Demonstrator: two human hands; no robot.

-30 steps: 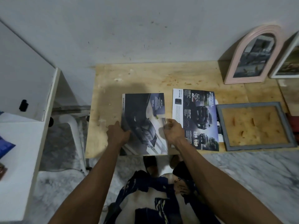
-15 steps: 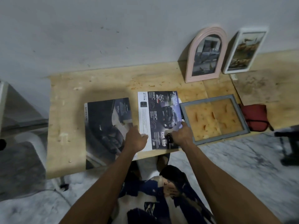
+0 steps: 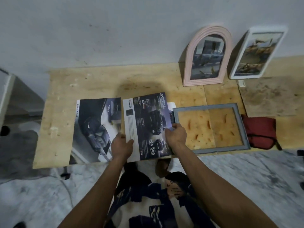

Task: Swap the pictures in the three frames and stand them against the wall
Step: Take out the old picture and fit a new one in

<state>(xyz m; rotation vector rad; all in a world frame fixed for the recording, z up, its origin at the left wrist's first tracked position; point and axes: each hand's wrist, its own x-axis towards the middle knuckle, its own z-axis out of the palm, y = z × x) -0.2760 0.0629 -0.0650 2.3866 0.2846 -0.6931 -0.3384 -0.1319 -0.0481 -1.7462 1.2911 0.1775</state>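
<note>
A dark car brochure page (image 3: pixel 148 122) with white text lies at the table's front edge. My left hand (image 3: pixel 122 145) grips its left margin and my right hand (image 3: pixel 176 137) grips its right edge. To its left a larger grey car picture (image 3: pixel 95 129) lies flat. To its right an empty grey rectangular frame (image 3: pixel 238 116) lies flat, with bare wood showing through it. A pink arched frame (image 3: pixel 208 55) and a white rectangular frame (image 3: pixel 256 53) stand against the wall, each with a picture in it.
The plywood table (image 3: pixel 57 116) runs along a grey wall. A red pouch (image 3: pixel 259 130) lies right of the grey frame. White paper (image 3: pixel 171 105) sticks out from under the brochure page. A white cabinet (image 3: pixel 6 96) stands at the far left. Marble floor lies below.
Both hands left the grey car picture and moved right onto the brochure page, now gripping its two side edges. The view swung right, bringing the white frame and red pouch into sight.
</note>
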